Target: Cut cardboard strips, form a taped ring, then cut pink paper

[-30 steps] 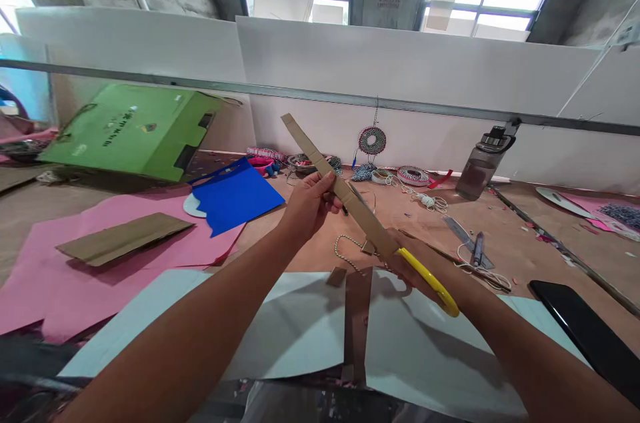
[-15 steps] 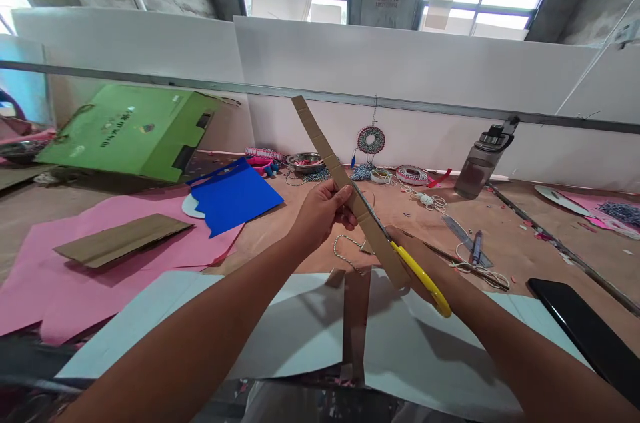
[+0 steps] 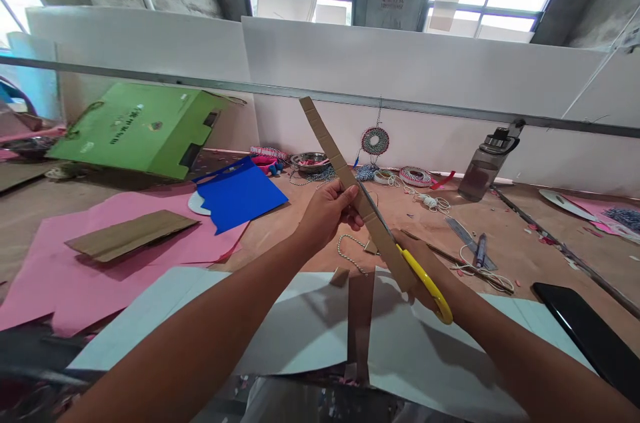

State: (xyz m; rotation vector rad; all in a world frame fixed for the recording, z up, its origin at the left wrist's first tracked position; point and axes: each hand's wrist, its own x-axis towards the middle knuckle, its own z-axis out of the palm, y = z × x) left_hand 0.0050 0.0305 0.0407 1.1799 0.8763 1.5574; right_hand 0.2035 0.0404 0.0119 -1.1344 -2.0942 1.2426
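The left hand (image 3: 327, 209) is pinching the cardboard strip (image 3: 345, 176) mid-length, its long axis running eleven to five o'clock. The right hand (image 3: 425, 269), fingers closed on yellow-handled scissors (image 3: 425, 283), is probably cutting along it.

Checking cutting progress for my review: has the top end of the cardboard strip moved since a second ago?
Yes. The cardboard strip has swung up and rightward: its top end now crosses the grey rail, where earlier it sat below it.

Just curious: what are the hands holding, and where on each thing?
Left hand pinches the cardboard strip near its middle; right hand grips the scissors by their yellow handle.
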